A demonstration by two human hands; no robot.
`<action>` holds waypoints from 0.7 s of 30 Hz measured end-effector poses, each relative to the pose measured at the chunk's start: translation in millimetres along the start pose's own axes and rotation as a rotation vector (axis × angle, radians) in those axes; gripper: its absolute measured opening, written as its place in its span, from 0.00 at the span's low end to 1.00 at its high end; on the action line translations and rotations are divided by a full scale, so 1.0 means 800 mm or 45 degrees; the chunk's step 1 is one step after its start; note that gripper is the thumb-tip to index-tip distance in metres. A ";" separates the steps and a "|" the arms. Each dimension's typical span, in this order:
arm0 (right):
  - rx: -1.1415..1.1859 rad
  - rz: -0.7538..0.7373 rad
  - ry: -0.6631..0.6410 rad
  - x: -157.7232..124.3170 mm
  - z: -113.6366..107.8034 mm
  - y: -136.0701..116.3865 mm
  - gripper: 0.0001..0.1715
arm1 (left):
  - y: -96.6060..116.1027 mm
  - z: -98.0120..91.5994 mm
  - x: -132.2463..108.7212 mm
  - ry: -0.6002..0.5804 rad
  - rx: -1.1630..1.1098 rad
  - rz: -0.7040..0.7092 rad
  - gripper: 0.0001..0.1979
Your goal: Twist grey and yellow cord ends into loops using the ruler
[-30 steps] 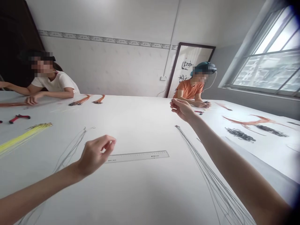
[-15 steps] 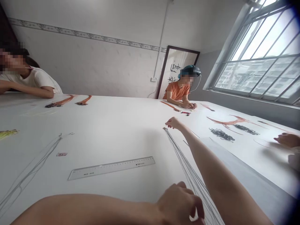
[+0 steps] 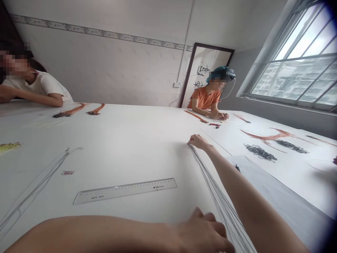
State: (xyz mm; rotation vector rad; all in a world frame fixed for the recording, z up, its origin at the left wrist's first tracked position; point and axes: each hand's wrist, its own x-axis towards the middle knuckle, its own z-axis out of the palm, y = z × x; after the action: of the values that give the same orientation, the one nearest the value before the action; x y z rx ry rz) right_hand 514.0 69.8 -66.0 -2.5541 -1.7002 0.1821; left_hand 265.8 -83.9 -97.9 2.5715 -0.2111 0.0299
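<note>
A bundle of thin grey wires (image 3: 210, 181) runs over the white table from its far tip toward me, fanning out into separate strands. At that tip my right hand (image 3: 198, 141) is closed, thumb and fingers pinched on the wire ends. My left hand (image 3: 204, 233) is low in front of me, beside the near part of the bundle. Its fingers are curled together and slightly blurred; whatever is between the fingertips is hidden. A clear plastic ruler (image 3: 125, 190) lies flat to the left of the bundle.
More grey wires (image 3: 39, 186) and a small reddish packet (image 3: 67, 173) lie at left. Dark clumps (image 3: 260, 153) and orange strands (image 3: 276, 135) are at right, near a pale sheet (image 3: 284, 196). Two people (image 3: 206, 96) sit across the table (image 3: 137, 140).
My right hand has come down onto the wire tip and pinches it. My left hand has shifted slightly, its fingers curling further. Another person's hand at right has mostly left view.
</note>
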 end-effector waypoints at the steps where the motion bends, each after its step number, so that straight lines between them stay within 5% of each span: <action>1: -0.029 0.001 0.019 -0.002 0.002 -0.001 0.15 | -0.007 -0.014 -0.017 0.105 0.018 -0.081 0.08; 5: -0.105 0.003 0.069 -0.004 0.011 0.000 0.16 | -0.051 -0.078 -0.111 0.516 0.046 -0.441 0.02; 9: -0.120 0.028 0.054 -0.003 0.012 0.003 0.15 | -0.106 -0.144 -0.244 0.798 0.215 -0.879 0.05; 14: -0.087 0.088 0.103 -0.007 0.003 -0.016 0.13 | -0.142 -0.185 -0.412 1.036 0.443 -1.440 0.09; 17: -0.002 0.036 0.175 -0.004 0.003 -0.064 0.13 | -0.149 -0.182 -0.462 1.058 0.499 -1.598 0.13; 21: 0.235 -0.190 0.188 0.005 0.026 -0.181 0.13 | -0.164 -0.173 -0.467 0.974 0.521 -1.591 0.13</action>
State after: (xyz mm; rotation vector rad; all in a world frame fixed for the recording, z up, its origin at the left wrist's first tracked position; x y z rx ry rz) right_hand 379.9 129.3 -69.2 -2.2414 -1.7224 0.1313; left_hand -79.6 153.6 -74.2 2.3830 1.7695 0.6003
